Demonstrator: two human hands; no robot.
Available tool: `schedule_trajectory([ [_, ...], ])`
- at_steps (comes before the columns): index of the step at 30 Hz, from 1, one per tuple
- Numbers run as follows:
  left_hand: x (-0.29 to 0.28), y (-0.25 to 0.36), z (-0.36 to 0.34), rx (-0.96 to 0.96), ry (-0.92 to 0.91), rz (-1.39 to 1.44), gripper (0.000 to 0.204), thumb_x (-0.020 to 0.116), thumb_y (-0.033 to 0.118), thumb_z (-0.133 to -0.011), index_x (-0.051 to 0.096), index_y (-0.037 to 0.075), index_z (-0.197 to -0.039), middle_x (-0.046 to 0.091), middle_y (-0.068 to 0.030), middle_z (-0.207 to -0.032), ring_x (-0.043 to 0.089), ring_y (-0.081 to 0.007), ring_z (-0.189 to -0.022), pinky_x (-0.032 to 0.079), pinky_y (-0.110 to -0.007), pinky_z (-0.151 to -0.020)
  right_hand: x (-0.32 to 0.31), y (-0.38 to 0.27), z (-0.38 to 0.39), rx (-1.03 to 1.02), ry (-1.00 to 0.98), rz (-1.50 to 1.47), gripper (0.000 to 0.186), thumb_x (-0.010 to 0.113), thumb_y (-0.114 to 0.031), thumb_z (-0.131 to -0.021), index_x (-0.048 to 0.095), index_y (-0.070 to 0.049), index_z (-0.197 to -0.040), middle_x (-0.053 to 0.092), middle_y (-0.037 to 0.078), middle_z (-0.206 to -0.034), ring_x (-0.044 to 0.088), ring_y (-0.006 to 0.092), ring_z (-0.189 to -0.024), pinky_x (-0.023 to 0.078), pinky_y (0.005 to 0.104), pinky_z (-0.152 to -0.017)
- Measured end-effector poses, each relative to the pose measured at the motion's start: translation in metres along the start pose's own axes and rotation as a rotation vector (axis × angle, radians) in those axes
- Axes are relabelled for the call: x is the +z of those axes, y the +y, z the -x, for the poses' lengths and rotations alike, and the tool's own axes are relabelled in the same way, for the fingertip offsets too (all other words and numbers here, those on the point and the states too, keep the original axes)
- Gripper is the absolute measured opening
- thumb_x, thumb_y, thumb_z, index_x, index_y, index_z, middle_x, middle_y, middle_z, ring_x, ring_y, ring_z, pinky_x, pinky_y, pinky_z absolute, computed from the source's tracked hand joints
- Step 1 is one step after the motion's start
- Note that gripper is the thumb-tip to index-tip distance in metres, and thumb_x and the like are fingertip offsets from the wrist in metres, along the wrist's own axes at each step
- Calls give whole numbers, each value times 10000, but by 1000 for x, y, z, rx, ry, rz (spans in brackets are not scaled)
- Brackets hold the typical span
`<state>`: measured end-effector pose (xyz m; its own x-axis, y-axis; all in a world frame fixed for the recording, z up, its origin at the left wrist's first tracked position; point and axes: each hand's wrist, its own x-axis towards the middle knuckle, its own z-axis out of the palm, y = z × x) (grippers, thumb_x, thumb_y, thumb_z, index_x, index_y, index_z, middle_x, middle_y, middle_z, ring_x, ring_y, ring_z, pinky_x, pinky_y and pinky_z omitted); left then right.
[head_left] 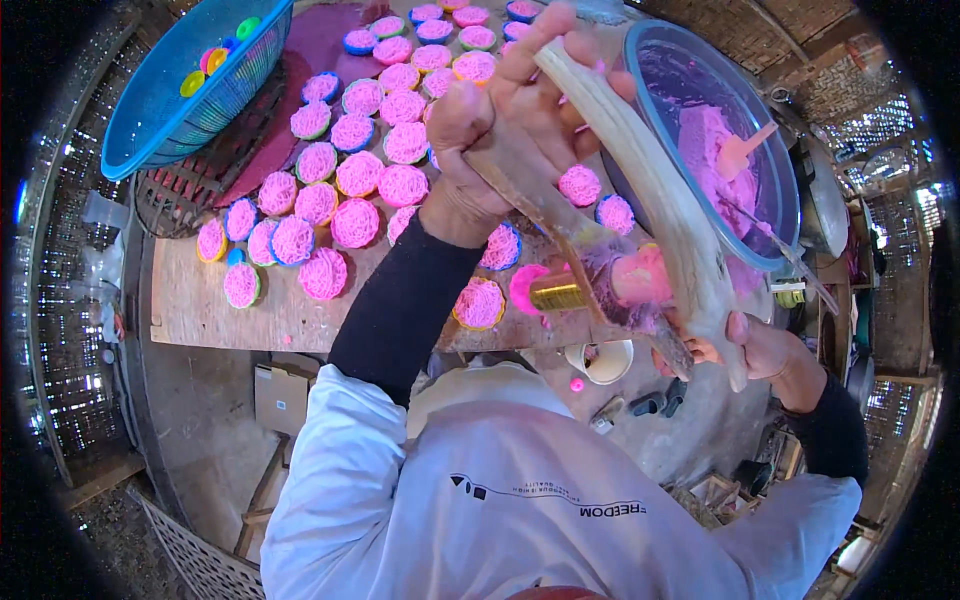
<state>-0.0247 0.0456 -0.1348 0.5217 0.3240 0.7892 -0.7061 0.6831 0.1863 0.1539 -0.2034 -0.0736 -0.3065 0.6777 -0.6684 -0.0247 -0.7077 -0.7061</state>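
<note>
Between my hands is a wooden lever press (640, 165), its two long arms spread apart. My left hand (490, 140) grips the far ends, with the fingers reaching across the gap toward the paler arm. At the near right, my right hand (768, 350) is closed around the other end of the press. A gold cylinder (557, 292) sits through the lower arm, and pink paste (524, 290) sticks out of its end. Inside the gap, a pink plug (642, 275) stands between the arms. Small cups of pink strands (356, 223) cover the wooden table (215, 305).
On the far right stands a clear blue-rimmed tub (790, 215) of pink paste with a pink scoop (745, 150). A blue mesh basket (130, 140) with small coloured cups is at the far left. Below the table edge are a white bucket (605, 365) and a cardboard box (284, 397).
</note>
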Motion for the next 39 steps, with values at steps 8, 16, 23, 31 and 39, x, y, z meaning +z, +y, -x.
schedule_trajectory([
  [8,-25,-21,32,2,240,292,401,534,401,-820,473,98,-1076,484,-19,-950,526,-284,-993,447,-426,-856,1,12,-19,94,67,5,822,493,-641,-763,361,-3,-1265,504,110,-1121,503,184,-1017,420,321,-850],
  [16,-39,-21,48,-51,304,321,310,518,396,-833,420,102,-840,480,-15,-849,560,-225,-881,500,-423,-754,5,21,-35,49,168,55,694,543,-550,-796,444,10,-1194,560,96,-1027,535,159,-924,445,315,-786],
  [23,-44,-5,49,-20,317,308,278,489,381,-845,416,114,-826,470,6,-811,557,-222,-878,523,-413,-657,15,9,-48,22,231,180,593,546,-493,-821,521,25,-1109,590,69,-948,537,133,-878,437,287,-759],
  [31,-33,-2,64,-19,386,340,257,473,357,-851,411,109,-829,465,16,-803,551,-214,-873,502,-449,-730,27,7,-49,66,244,200,597,539,-530,-809,558,25,-1027,593,57,-848,548,114,-770,449,267,-650],
  [39,-41,-11,65,-70,444,316,210,458,324,-853,415,125,-801,444,19,-764,546,-190,-858,509,-428,-709,29,-2,-39,58,321,242,571,545,-532,-807,579,25,-927,583,36,-716,545,102,-615,447,263,-546],
])
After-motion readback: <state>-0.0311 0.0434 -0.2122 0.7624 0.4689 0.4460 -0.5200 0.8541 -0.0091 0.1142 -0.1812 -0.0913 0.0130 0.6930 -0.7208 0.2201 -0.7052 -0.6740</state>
